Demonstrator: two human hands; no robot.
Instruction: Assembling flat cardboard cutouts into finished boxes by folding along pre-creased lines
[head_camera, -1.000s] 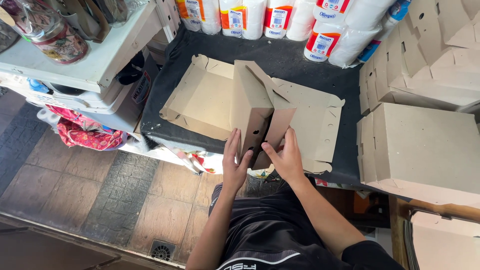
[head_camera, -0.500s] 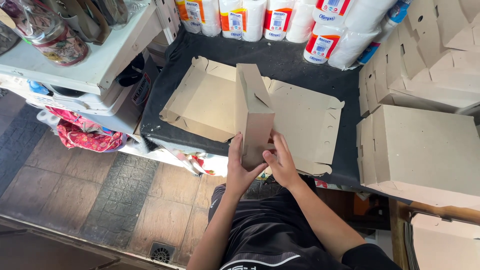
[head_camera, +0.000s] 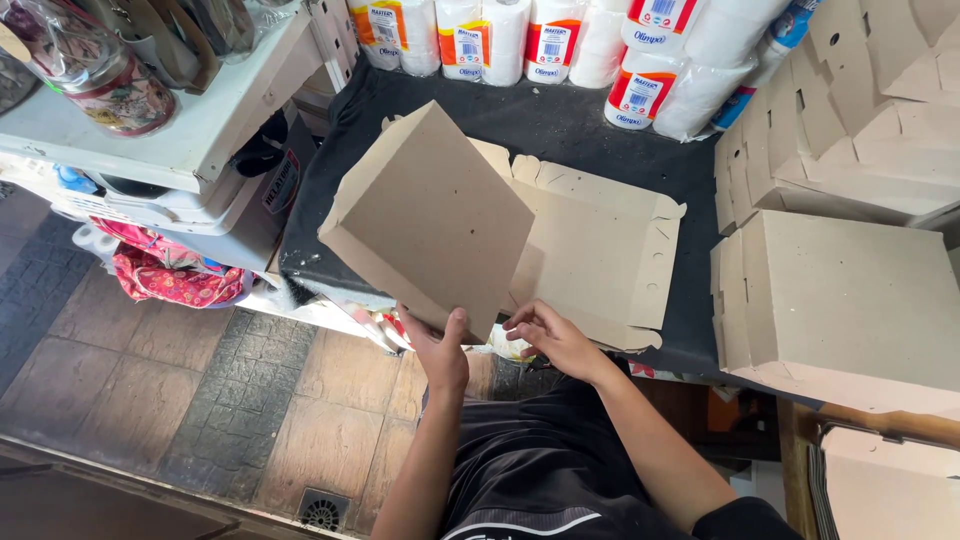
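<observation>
My left hand (head_camera: 440, 350) grips the near edge of a folded brown cardboard box (head_camera: 430, 215) and holds it tilted above the black table (head_camera: 590, 130). The box's flat closed side faces me. My right hand (head_camera: 550, 335) rests at the front edge of a flat unfolded cardboard blank (head_camera: 600, 255) that lies on the table under the box. Its fingers are curled and touch the blank's near flap, just right of the held box.
Stacks of folded cardboard boxes (head_camera: 840, 270) fill the right side. Rolls of paper in wrappers (head_camera: 560, 40) line the table's back. A white shelf (head_camera: 150, 130) with glass jars (head_camera: 90, 65) stands at left, a red patterned bag (head_camera: 170, 275) below it, tiled floor beneath.
The box was standing on edge between both hands over the blank. It has been closed flat and swung up to the left in my left hand. My right hand dropped to the blank's front edge.
</observation>
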